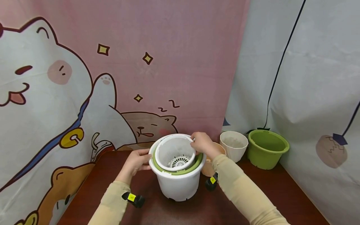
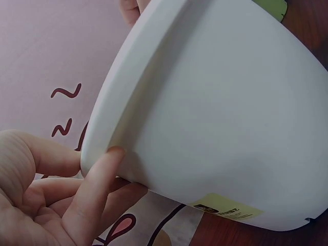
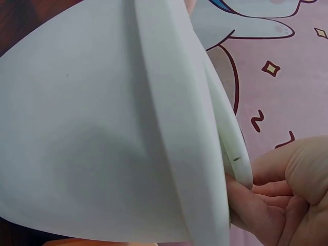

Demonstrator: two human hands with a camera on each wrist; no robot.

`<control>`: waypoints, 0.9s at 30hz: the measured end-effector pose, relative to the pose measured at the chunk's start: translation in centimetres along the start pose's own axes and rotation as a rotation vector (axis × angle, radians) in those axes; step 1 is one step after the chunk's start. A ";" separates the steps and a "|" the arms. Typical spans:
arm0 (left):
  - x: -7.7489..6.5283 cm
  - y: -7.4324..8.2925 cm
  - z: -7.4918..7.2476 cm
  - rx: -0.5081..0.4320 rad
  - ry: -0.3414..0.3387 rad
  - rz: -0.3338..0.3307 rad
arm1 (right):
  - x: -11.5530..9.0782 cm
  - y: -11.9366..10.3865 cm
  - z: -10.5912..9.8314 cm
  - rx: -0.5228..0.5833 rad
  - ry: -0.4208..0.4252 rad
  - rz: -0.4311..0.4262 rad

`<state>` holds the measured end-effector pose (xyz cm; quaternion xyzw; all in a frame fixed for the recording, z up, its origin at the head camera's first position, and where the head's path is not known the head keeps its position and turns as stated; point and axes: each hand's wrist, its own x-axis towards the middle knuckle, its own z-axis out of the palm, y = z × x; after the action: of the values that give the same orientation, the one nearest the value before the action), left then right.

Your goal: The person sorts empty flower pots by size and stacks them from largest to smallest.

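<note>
A large white flowerpot [image 1: 179,186] stands on the table in the head view, with a green pot [image 1: 187,171] nested in it. Inside that sits a smaller white pot [image 1: 172,147] with a slotted bottom. My left hand [image 1: 137,162] grips the large pot's rim at its left side; the left wrist view shows the thumb just under the rim, above a yellow-green label [image 2: 228,206]. At the upper right, my right hand [image 1: 203,143] pinches the small white pot's rim [image 3: 237,148]. That rim stands tilted above the large pot's rim in the right wrist view.
Right of the stack is an orange pot [image 1: 207,168], partly hidden by the right arm. Behind it stand a cream faceted pot [image 1: 234,150] and a green pot [image 1: 264,160] near the right wall. The dark red-brown table [image 1: 225,209] meets printed cloth walls.
</note>
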<state>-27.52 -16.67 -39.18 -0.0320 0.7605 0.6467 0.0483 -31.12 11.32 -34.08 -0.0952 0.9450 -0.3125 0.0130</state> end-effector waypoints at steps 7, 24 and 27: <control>0.0 -0.1 0.0 -0.006 -0.003 0.010 | 0.1 0.1 0.3 -0.040 0.024 -0.006; 0.0 -0.1 0.0 0.000 -0.003 0.012 | 0.0 -0.3 0.6 -0.156 0.066 -0.021; 0.0 -0.1 0.0 -0.001 -0.003 0.014 | 0.0 -0.2 0.6 -0.176 0.068 -0.032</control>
<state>-27.56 -16.73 -39.30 -0.0257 0.7604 0.6474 0.0448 -31.04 10.79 -34.43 -0.1003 0.9671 -0.2315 -0.0327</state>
